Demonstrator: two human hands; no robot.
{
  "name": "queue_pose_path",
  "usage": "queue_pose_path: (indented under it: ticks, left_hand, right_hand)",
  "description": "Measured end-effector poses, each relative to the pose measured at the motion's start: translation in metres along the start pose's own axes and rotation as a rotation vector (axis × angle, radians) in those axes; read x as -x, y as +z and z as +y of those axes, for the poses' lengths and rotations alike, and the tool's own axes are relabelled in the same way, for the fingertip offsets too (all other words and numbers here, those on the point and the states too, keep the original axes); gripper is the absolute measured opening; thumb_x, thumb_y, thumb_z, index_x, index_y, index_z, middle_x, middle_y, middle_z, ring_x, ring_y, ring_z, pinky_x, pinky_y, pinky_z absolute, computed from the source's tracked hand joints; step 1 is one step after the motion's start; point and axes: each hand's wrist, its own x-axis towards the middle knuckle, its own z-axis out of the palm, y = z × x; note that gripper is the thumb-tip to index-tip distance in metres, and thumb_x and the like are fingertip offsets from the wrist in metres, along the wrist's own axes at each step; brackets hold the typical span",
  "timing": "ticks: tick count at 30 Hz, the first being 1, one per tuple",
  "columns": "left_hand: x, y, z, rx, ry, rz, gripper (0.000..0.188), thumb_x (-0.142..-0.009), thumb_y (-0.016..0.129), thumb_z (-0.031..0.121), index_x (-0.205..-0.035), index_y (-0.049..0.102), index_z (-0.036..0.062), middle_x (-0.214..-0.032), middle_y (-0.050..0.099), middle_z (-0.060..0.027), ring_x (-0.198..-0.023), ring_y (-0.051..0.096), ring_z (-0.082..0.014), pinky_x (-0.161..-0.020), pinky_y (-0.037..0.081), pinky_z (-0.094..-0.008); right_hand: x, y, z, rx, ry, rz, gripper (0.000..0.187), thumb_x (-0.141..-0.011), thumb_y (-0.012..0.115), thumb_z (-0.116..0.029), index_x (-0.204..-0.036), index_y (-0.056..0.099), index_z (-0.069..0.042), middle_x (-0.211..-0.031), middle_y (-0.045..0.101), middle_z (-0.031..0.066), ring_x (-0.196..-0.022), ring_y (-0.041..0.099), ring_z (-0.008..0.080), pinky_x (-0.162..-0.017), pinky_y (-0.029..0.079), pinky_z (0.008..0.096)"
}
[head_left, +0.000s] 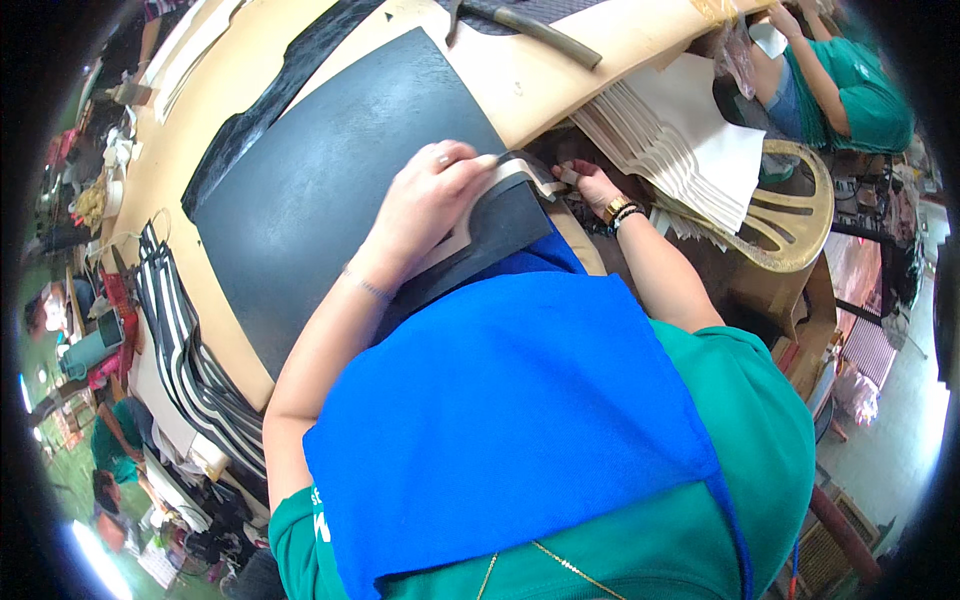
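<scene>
My left hand (432,200) rests over the near edge of a large black board (340,150), its fingers closed on a strip-like piece (510,172) with a pale face and a black edge. From there the piece runs right toward my right hand (592,186), whose fingers pinch its pale far end just past the board's corner. Part of the piece lies below my left palm, beside a flat black panel (500,222). What sits under my left fingers is partly hidden. Blue apron cloth (510,390) covers my lap right up to the board.
A hammer (530,32) lies at the far edge of the tan table (520,90). Right of it, layered white cut pieces (690,150) rest on a chair (800,225). Striped black-and-white strips (185,340) hang at the left. A co-worker in green (860,95) sits at far right.
</scene>
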Motion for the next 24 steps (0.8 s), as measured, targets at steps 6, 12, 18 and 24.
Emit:
queue_pose_path:
  ticks: [6, 12, 18, 24]
  left_hand:
    - [0.013, -0.01, 0.001, 0.07, -0.117, -0.014, 0.018, -0.088, 0.069, 0.011, -0.106, 0.072, 0.0088, -0.1, 0.066, -0.0107, -0.091, 0.065, -0.0289, -0.08, 0.054, -0.0369]
    - [-0.004, 0.004, 0.007, -0.014, 0.019, 0.01, 0.02, -0.088, 0.069, 0.011, -0.108, 0.073, 0.0086, -0.099, 0.066, -0.0102, -0.089, 0.065, -0.0275, -0.078, 0.054, -0.0367]
    - [0.025, -0.007, 0.006, -0.016, -0.106, 0.015, 0.02, -0.089, 0.068, 0.01, -0.109, 0.073, 0.0084, -0.099, 0.066, -0.0102, -0.089, 0.066, -0.0277, -0.078, 0.055, -0.0364]
    - [-0.01, 0.007, 0.012, 0.034, 0.008, -0.04, 0.017, -0.09, 0.066, 0.01, -0.106, 0.071, 0.0063, -0.104, 0.066, -0.0125, -0.095, 0.065, -0.0301, -0.083, 0.054, -0.0375]
  right_hand:
    - [-0.018, -0.012, 0.018, 0.051, -0.027, 0.028, 0.029, -0.084, 0.08, -0.039, -0.086, 0.067, -0.013, -0.078, 0.06, -0.0058, -0.07, 0.049, 0.0081, -0.062, 0.036, 0.0257]
    - [-0.049, -0.03, 0.048, -0.002, -0.007, 0.008, 0.042, -0.081, 0.08, -0.046, -0.103, 0.072, -0.012, -0.094, 0.066, -0.0005, -0.079, 0.053, 0.0117, -0.068, 0.04, 0.0264]
    - [-0.049, -0.024, 0.032, 0.024, 0.033, -0.049, 0.041, -0.08, 0.082, -0.043, -0.106, 0.073, -0.012, -0.092, 0.067, -0.0019, -0.076, 0.054, 0.0116, -0.066, 0.041, 0.027]
    - [-0.076, -0.047, 0.068, 0.177, 0.053, 0.135, 0.035, -0.083, 0.082, -0.037, -0.105, 0.071, -0.011, -0.101, 0.07, -0.0026, -0.09, 0.06, 0.0109, -0.079, 0.046, 0.027]
